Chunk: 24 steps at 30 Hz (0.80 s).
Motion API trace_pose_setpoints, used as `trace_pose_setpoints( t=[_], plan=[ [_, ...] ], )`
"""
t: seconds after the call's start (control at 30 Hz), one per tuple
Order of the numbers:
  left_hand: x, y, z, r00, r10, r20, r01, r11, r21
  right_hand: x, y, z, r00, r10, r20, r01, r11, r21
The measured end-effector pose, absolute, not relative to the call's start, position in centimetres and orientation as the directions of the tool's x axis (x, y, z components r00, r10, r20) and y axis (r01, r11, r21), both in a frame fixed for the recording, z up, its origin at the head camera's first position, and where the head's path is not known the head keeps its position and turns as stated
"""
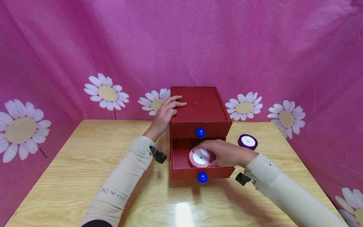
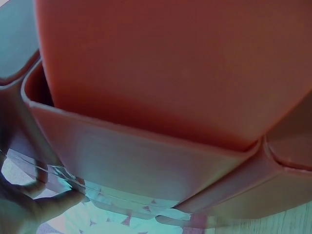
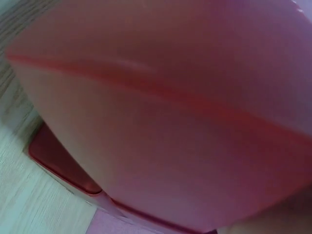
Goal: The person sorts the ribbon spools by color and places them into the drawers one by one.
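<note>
A red two-drawer box (image 1: 198,107) stands on the table with its lower drawer (image 1: 181,174) pulled out and its upper drawer (image 1: 184,130) pushed in. My left hand (image 1: 165,115) rests on the box's top left edge, fingers extended over the top; the left wrist view shows fingers (image 2: 61,204) by the box's side. Inside the lower drawer, my right hand (image 1: 227,153) grips a roll of pink ribbon (image 1: 201,157) with a white core, thumb toward the drawer front. Red plastic (image 3: 170,146) fills most of the right wrist view and hides the roll there.
On the table (image 1: 113,142), right of the box, lies a roll of purple ribbon (image 1: 247,141). Blue round knobs stick out from the drawer fronts, one being the lower knob (image 1: 202,177). A pink flowered cloth (image 1: 195,44) hangs behind and at both sides.
</note>
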<state>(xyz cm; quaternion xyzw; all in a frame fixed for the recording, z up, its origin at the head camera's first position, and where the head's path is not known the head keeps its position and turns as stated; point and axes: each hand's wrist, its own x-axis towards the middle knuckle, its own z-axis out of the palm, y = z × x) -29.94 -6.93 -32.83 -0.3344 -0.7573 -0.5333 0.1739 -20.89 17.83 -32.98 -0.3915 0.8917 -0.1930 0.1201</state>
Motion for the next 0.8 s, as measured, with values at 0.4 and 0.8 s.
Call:
trace_pose_setpoints(
  t=[0.4, 0.8],
  plan=[
    [-30.5, -7.0, -33.4, -0.719, 0.317, 0.619, 0.690, 0.219, 0.690, -20.9, 17.2, -33.3, -0.637, -0.769, -0.057, -0.703, 0.610, -0.367],
    [-30.8, -7.0, -33.6, -0.709, 0.317, 0.630, 0.702, 0.221, 0.677, -20.7, 17.8, -32.7, -0.604, -0.796, -0.043, -0.733, 0.575, -0.364]
  ],
)
